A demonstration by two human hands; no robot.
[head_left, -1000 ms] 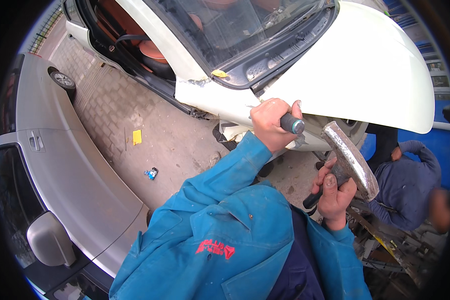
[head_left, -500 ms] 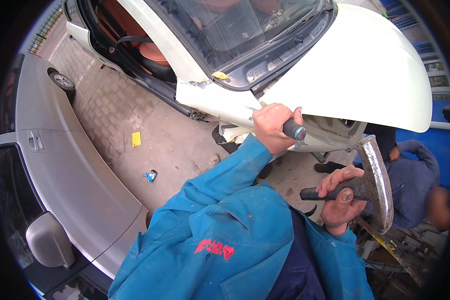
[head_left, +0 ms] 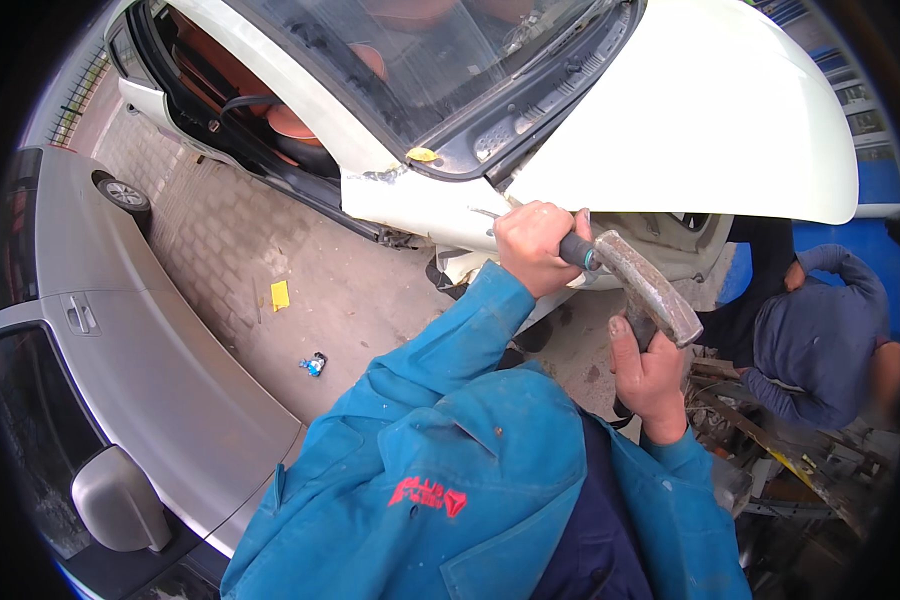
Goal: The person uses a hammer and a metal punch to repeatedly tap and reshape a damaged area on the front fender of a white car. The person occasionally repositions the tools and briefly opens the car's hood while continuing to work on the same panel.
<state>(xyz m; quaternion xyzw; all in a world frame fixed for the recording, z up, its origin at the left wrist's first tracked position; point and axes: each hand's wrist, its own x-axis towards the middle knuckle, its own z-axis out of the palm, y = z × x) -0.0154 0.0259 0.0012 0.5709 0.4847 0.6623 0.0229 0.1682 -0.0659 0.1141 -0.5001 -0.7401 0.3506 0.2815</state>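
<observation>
My left hand (head_left: pixel 537 247) is closed round a dark-handled tool (head_left: pixel 576 251) with a teal band at its butt end. What looks like a thin metal shaft shows beyond the fingers, by the front wing of the white car (head_left: pixel 420 203); its tip is unclear. My right hand (head_left: pixel 652 368) grips a hammer (head_left: pixel 654 288) by its dark handle, below the worn steel head. One end of that head is right at the tool's butt; I cannot tell if they touch.
The white bonnet (head_left: pixel 710 120) spreads beyond my hands. A silver car (head_left: pixel 170 350) stands at left. Yellow paper (head_left: pixel 280 295) and a crumpled blue-white wrapper (head_left: pixel 314 364) lie on the paving. A person in dark blue (head_left: pixel 820 330) crouches at right, near piled metal parts (head_left: pixel 770 460).
The hammer has swung up and left, from well right of the tool to its butt end. My left hand keeps its hold on the tool. The whole view has shifted slightly.
</observation>
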